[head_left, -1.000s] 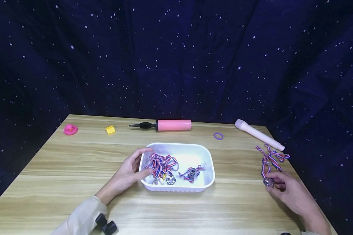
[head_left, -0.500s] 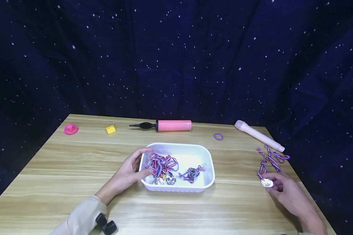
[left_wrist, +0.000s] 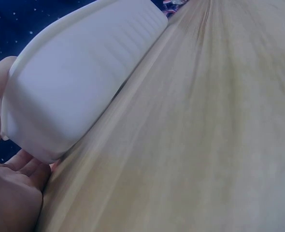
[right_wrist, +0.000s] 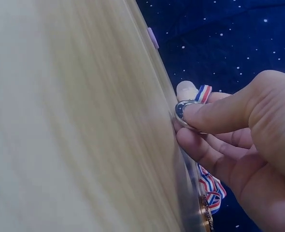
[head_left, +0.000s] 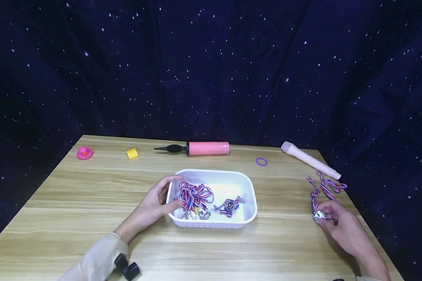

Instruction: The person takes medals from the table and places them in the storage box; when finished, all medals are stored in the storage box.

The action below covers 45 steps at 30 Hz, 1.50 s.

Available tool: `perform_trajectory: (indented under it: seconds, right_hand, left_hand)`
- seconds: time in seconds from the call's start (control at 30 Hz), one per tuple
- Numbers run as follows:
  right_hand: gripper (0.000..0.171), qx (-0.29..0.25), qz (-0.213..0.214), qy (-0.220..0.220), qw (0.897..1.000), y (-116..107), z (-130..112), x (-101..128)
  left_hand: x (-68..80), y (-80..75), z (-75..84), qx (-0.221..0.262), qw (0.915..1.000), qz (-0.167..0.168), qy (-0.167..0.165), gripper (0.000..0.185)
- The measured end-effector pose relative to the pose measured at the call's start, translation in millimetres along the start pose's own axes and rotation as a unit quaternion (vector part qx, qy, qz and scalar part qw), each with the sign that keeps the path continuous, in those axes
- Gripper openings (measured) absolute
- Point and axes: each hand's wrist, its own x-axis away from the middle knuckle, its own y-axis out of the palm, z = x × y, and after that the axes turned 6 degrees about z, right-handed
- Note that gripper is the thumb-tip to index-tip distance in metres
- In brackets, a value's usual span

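My left hand (head_left: 150, 205) grips the left end of a white plastic bin (head_left: 247, 187), thumb over the rim; the left wrist view shows the bin's outer wall (left_wrist: 79, 72) against that hand. Inside lie tangled striped ribbons (head_left: 193, 195) with silver medals (head_left: 204, 213) at the left, and another medal (head_left: 230, 205) at the right. My right hand (head_left: 349, 230) pinches a silver medal (head_left: 319, 216) between thumb and fingers, its red, white and blue ribbon (head_left: 314, 195) trailing away. Another striped ribbon (head_left: 332, 187) lies just beyond; whatever it attaches to is hidden behind the hand in the head view.
Along the table's back stand or lie a pink rubber duck (head_left: 84, 153), a yellow toy brick (head_left: 132, 153), a pink hand pump (head_left: 207, 148), a purple ring (head_left: 261, 161) and a pale toy microphone (head_left: 309, 160). A starry dark curtain (head_left: 211, 70) hangs behind.
The right hand has turned the medal, and its ribbon now lies apart from the other ribbon, which it crossed before. The left hand and bin have stayed in place.
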Motion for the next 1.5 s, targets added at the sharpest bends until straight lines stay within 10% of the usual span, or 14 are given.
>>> perform_trajectory:
  seconds: [0.7,1.5]
  right_hand:
    - [0.034,-0.003,0.041,-0.027,0.999,3.3,-13.6,-7.3]
    - [0.009,-0.179,0.104,0.007,0.978,6.0,-44.9,-13.9]
  left_hand:
    - [-1.5,-0.5,3.8,0.004,1.0000,0.003,0.001,0.072]
    - [-0.1,0.1,0.8,-0.005,1.0000,0.001,-0.005,0.072]
